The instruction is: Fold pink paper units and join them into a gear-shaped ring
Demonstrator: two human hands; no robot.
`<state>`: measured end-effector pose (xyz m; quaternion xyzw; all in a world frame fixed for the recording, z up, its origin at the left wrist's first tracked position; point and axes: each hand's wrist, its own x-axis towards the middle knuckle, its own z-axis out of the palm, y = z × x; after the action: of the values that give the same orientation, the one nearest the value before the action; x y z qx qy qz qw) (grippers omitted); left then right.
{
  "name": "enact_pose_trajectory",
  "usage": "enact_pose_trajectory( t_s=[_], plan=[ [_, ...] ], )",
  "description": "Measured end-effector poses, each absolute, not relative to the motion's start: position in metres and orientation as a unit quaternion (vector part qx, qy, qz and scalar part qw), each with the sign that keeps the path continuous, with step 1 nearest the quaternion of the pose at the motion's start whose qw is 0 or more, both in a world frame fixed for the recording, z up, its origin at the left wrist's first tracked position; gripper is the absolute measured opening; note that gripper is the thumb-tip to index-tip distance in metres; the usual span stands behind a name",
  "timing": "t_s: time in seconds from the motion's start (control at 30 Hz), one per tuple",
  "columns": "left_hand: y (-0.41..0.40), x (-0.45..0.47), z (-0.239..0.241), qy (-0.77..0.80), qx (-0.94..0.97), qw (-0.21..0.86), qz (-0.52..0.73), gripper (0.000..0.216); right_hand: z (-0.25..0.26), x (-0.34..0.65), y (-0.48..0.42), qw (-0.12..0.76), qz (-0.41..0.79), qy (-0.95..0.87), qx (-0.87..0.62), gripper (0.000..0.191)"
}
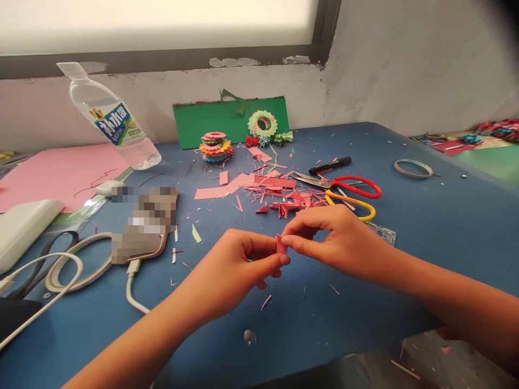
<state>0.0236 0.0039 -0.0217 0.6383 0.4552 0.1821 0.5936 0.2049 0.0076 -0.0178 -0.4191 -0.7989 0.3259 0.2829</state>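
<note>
Blue tabletop [425,243] below a window sill, head view, littered with pink paper offcuts [275,194] beside red-handled scissors [348,185] and a leaning water bottle [113,124]. Left hand [227,275] and right hand [344,237] meet above the near edge, thumb and forefinger of each closed narrowly on one folded pink paper piece [280,244], held clear of the table between them. Judged risk: so slight a pinch could let the piece slip and drop among like-coloured offcuts, or excess pressure could tear the fold.

Both bare: left hand [233,273], right hand [344,240]; forearms bare to frame edge.
</note>
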Motion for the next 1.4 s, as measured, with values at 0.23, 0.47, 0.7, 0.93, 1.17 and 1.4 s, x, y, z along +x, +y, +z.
enact_pose_trajectory(
  t_s=[0.23, 0.47, 0.7, 0.93, 1.17, 1.4],
  plan=[
    [0.0021, 0.0213, -0.0202, 0.473, 0.663, 0.560, 0.151, 0.029, -0.0172, 0.2070, 0.0064, 0.258, 0.364, -0.788, -0.423, 0.014],
    [0.0007, 0.0222, -0.0183, 0.471, 0.672, 0.548, 0.159, 0.022, -0.0173, 0.2063, 0.0069, 0.259, 0.367, -0.781, -0.434, 0.014],
    [0.0007, 0.0208, -0.0165, 0.465, 0.633, 0.583, 0.208, 0.021, -0.0166, 0.2071, 0.0068, 0.297, 0.376, -0.770, -0.421, 0.013],
    [0.0030, 0.0219, -0.0215, 0.485, 0.617, 0.564, 0.257, 0.015, -0.0181, 0.2076, 0.0085, 0.312, 0.372, -0.765, -0.423, 0.011],
    [0.0044, 0.0197, -0.0221, 0.455, 0.665, 0.468, 0.364, 0.004, -0.0189, 0.2101, 0.0112, 0.329, 0.426, -0.757, -0.371, 0.014],
    [0.0014, 0.0227, -0.0190, 0.441, 0.638, 0.516, 0.364, 0.016, -0.0211, 0.2098, 0.0131, 0.369, 0.367, -0.796, -0.309, 0.008]
  ],
)
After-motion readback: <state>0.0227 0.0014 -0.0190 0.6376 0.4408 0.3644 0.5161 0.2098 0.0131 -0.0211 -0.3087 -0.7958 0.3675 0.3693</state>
